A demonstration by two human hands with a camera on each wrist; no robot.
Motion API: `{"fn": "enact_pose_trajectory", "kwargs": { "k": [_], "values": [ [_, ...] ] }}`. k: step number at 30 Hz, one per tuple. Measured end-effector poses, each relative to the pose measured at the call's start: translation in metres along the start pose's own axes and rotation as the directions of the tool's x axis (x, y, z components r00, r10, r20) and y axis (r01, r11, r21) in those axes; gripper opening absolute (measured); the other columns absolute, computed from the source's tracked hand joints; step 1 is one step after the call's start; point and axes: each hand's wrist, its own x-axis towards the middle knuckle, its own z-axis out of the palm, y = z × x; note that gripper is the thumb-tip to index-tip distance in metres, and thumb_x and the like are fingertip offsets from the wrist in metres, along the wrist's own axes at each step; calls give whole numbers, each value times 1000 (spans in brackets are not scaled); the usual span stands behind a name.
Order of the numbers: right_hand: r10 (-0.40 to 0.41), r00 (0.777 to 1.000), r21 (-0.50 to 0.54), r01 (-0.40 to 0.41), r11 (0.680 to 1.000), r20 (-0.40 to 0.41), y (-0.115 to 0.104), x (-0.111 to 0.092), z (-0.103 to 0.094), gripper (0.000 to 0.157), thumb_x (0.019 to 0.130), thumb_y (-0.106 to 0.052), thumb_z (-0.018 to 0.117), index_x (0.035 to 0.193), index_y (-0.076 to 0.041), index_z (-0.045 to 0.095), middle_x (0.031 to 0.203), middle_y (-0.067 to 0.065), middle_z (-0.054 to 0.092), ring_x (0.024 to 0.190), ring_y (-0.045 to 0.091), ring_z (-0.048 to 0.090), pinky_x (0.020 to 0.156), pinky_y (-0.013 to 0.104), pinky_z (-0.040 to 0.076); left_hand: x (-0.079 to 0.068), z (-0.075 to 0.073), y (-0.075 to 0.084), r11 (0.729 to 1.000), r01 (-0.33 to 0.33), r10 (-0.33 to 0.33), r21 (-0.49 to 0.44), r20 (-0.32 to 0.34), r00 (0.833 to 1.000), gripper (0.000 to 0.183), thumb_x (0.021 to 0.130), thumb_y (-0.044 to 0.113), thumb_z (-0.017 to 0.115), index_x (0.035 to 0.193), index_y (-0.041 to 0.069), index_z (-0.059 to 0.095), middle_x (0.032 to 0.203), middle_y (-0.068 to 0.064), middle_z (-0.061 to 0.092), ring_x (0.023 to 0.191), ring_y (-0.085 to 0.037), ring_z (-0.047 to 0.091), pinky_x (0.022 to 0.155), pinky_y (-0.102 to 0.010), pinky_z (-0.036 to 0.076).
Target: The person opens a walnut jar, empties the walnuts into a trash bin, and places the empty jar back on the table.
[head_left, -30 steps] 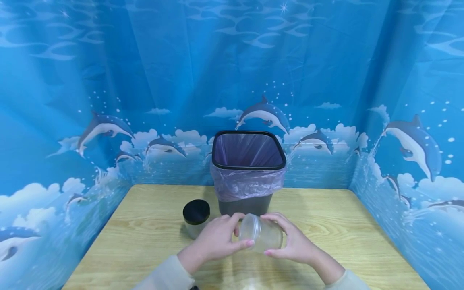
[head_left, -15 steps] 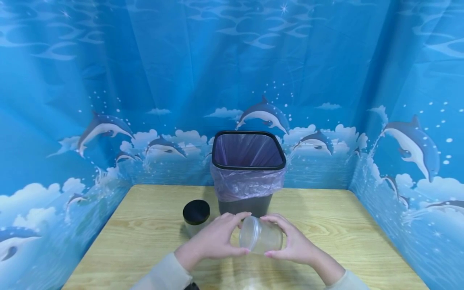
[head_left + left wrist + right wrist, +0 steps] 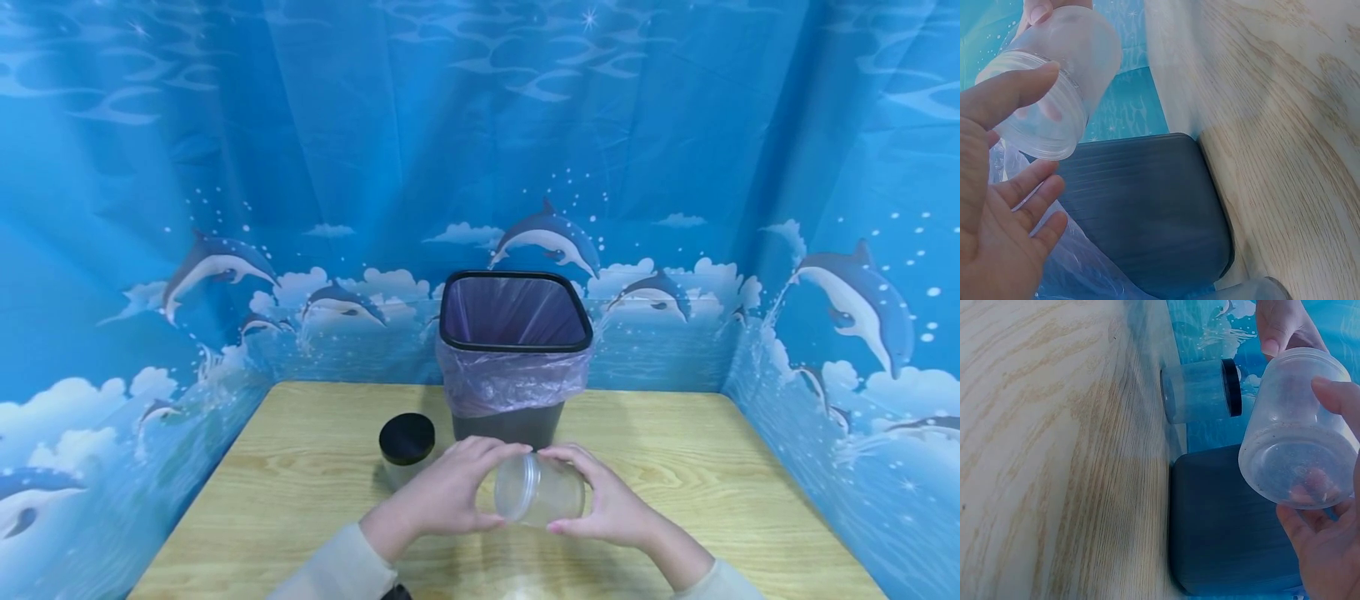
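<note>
A clear plastic jar lies on its side in the air between both hands, in front of the bin. Its ridged end points left, and no contents show inside. My left hand holds the ridged end, with the thumb laid across it and the lower fingers spread loosely below in the left wrist view. The right hand grips the base end between thumb and fingers, as the right wrist view also shows. Left of the bin, a second clear jar with a black lid stands upright on the table.
A dark waste bin with a black rim and a purple bag liner stands at the back middle of the wooden table. Blue dolphin-printed curtains enclose the back and sides.
My left fingers and thumb have shifted round the jar's ridged end, the upper fingertips moving right and the thumb down and left. The right hand and the jar stay nearly in place.
</note>
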Motion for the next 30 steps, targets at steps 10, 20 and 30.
{"fn": "enact_pose_trajectory", "kwargs": {
  "k": [10, 20, 30],
  "values": [
    [-11, 1000, -2, 11, 1000, -7, -1, 0, 0, 84, 70, -27, 92, 143, -19, 50, 135, 0, 56, 119, 16, 55, 97, 34, 49, -2, 0, 1, 999, 31, -31, -40, 4, 1000, 105, 75, 61, 79, 158, 24, 26, 149, 2, 47, 133, -18, 47, 108, -50, 41],
    [3, 1000, -10, -3, 1000, -8, -2, 0, 0, 83, 71, -28, 92, 142, -18, 50, 135, -1, 56, 119, 16, 55, 96, 34, 49, -1, 0, 7, 973, 227, -224, -41, 65, 972, 99, 82, 81, 53, 155, 19, 34, 130, 1, 64, 118, -22, 60, 100, -49, 48],
    [21, 1000, -12, -21, 1000, -9, -1, 1, 1, 82, 72, -30, 91, 143, -21, 50, 136, -2, 55, 120, 16, 55, 97, 35, 49, 2, 7, 10, 953, 303, -299, -30, 89, 950, 84, 87, 77, 50, 144, 17, 46, 89, 11, 66, 68, -2, 55, 66, -30, 51]
  ]
}}
